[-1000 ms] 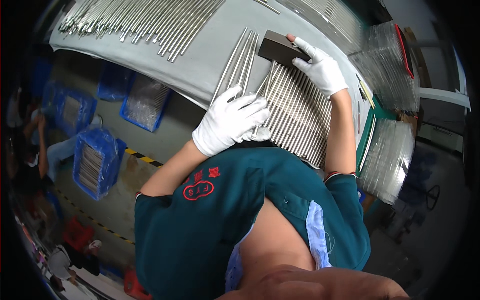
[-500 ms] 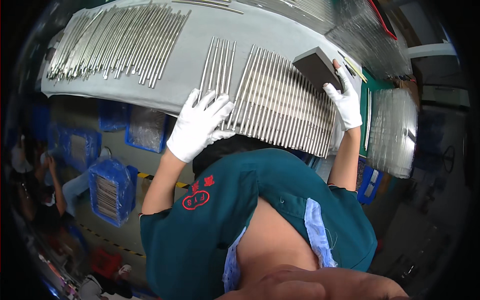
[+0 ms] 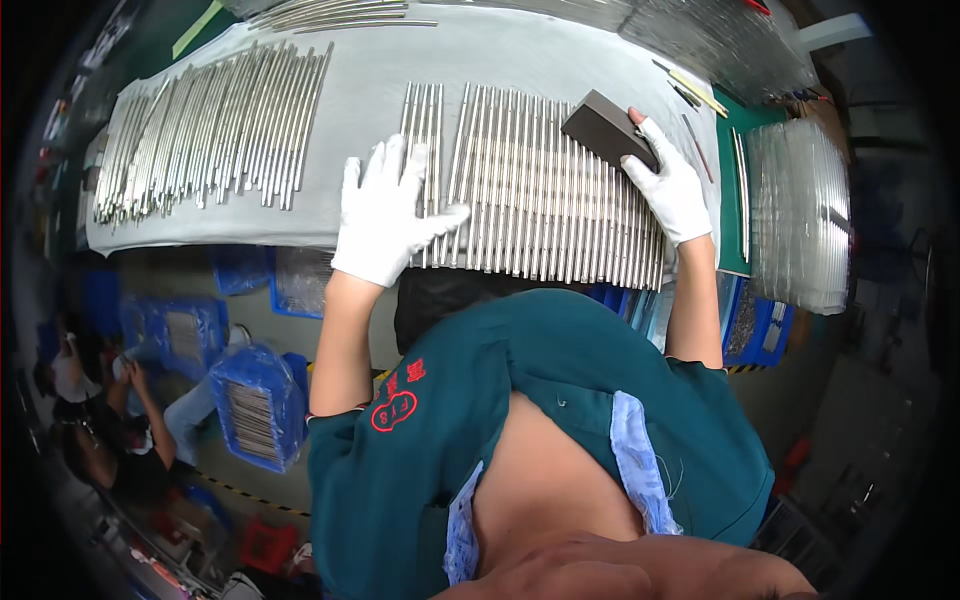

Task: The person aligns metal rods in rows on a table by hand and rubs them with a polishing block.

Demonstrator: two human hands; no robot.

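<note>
I see silver rods (image 3: 566, 200), dark brown block (image 3: 608, 130), white gloves (image 3: 378, 228), pale grey cloth (image 3: 370, 72). Shirt (image 3: 425, 470) looks dark teal to me, emblem (image 3: 394, 411) red; floor tape (image 3: 250, 493) yellow-black striped.

Your bare left forearm (image 3: 343, 340) brings its wrist to the near edge of the table (image 3: 365, 85). The white-gloved left hand (image 3: 383, 215) is palm down over the table, fingers spread toward its far side, thumb stuck out. Your bare right forearm (image 3: 697, 310) crosses the table's near edge, the gloved right hand (image 3: 668, 188) curled in a grip, one fingertip uncovered.

rods (image 3: 555, 200) — glossy metal | block (image 3: 610, 130) — matt, smooth | matt cloth gloves (image 3: 380, 220) | glossy plastic stack (image 3: 800, 215)
</note>
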